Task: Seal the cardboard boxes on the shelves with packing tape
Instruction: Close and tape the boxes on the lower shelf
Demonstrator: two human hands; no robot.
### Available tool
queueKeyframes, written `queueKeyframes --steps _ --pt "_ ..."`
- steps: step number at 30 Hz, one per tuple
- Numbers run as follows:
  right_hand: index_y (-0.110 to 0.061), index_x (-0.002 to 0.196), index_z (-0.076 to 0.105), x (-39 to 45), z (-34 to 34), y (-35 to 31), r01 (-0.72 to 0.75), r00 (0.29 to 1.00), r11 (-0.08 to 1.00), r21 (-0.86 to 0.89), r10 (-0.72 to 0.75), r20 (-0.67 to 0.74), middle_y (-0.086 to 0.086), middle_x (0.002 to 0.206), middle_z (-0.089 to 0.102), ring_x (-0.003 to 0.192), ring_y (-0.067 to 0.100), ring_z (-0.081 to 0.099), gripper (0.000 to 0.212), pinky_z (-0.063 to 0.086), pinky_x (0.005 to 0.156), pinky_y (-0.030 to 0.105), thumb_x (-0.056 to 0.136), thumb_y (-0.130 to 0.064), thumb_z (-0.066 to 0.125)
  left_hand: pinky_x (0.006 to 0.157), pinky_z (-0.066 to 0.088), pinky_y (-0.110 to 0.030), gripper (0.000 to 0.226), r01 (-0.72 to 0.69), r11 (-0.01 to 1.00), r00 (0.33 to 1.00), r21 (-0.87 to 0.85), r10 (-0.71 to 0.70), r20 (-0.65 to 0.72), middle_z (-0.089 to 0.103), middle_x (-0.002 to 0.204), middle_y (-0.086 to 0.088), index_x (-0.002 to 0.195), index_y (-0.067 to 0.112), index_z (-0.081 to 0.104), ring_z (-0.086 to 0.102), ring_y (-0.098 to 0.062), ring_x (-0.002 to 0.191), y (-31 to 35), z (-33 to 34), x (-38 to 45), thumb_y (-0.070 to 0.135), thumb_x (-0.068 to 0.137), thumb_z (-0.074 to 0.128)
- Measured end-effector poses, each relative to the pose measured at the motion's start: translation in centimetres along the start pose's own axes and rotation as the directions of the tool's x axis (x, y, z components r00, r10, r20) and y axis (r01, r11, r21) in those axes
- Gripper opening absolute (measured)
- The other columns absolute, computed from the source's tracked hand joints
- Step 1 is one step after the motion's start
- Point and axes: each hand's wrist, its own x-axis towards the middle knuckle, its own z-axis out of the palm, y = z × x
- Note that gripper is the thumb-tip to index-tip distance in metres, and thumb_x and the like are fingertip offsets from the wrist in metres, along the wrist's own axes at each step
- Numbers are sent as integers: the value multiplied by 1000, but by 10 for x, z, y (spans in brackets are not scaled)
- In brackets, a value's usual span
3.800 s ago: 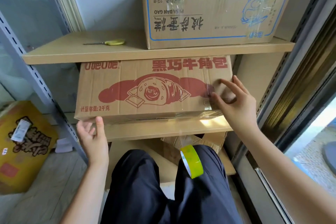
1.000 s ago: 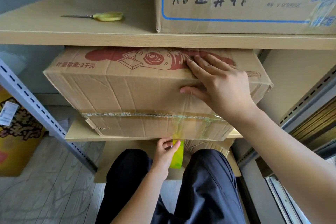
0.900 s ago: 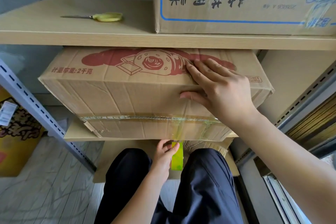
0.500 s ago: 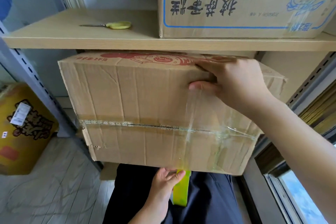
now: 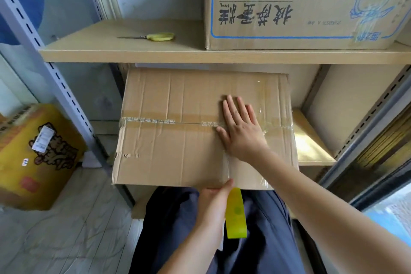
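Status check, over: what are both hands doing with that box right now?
Right hand flat on the box, pressing clear tape. Left hand grips the yellow tape roll at the near edge. Scissors on the shelf above, nothing in the way.

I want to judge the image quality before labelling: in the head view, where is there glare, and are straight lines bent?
Head view: glare on the clear tape beside the right hand and on the lower shelf; the window corner is overexposed; wide-angle distortion bows the shelf upright; the cardboard box stays sharp.
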Motion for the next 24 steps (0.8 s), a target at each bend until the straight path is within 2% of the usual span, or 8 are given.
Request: queueKeyframes --steps 3,5,8,10,14,17,21,24 --pt "-12 157 -1 21 9 3 -47 998 999 2 47 29 4 165 -7 152 23 -11 76 -6 123 42 98 -58 -2 87 59 -45 40 84 996 996 3 -84 18 76 88 -1 88 17 70 73 -23 88 26 3 -12 51 71 82" --pt "-12 158 2 37 16 7 -88 994 994 56 85 62 3 165 -4 152 21 -8 72 -6 123 39 101 -56 5 88 58 -46 68 111 993 994 -44 -110 16 71 98 -3 102 25 57 71 -24 92 42 2 -16 66 52 81" --pt "-14 158 5 61 26 16 -111 986 986 121 94 138 1 166 -3 152 18 -8 68 -6 123 37 103 -53 11 95 54 -46 79 55 997 997 -55 -52 61 74 97 0 96 26 65 71 -22 95 60 3 -3 78 36 74" --pt "-16 158 5 80 29 22 -137 970 981 140 104 219 -1 166 -3 152 16 -8 67 -5 123 36 103 -52 12 98 52 -47 63 16 999 996 -45 -12 89 76 95 2 78 32 74 71 -23 98 77 7 8 83 42 70" --pt "-18 159 4 111 36 29 -156 944 978 142 105 312 -4 166 -3 152 14 -6 66 -5 122 35 103 -53 15 98 52 -51 54 -120 993 966 12 114 232 77 101 -5 100 31 77 72 -27 99 109 21 26 75 75 58" --pt "-19 159 3 133 42 38 -152 943 980 132 104 316 -4 166 -5 152 13 -6 66 -5 122 34 103 -53 15 100 51 -45 45 -182 983 949 9 173 262 75 94 2 89 40 77 70 -21 93 120 30 41 76 78 52" --pt "-20 158 0 161 51 50 -142 933 981 129 89 349 -4 165 -7 152 13 -8 68 -6 123 34 102 -55 12 65 49 -28 43 -296 947 917 127 244 316 60 57 5 88 16 62 55 -10 52 77 27 53 55 97 46" --pt "-21 158 -3 173 60 56 -105 935 988 115 59 351 -5 165 -10 151 12 -11 68 -6 123 35 102 -56 10 43 38 -22 48 -108 992 957 59 88 277 49 45 -4 81 4 51 43 -14 35 41 26 79 47 100 44"
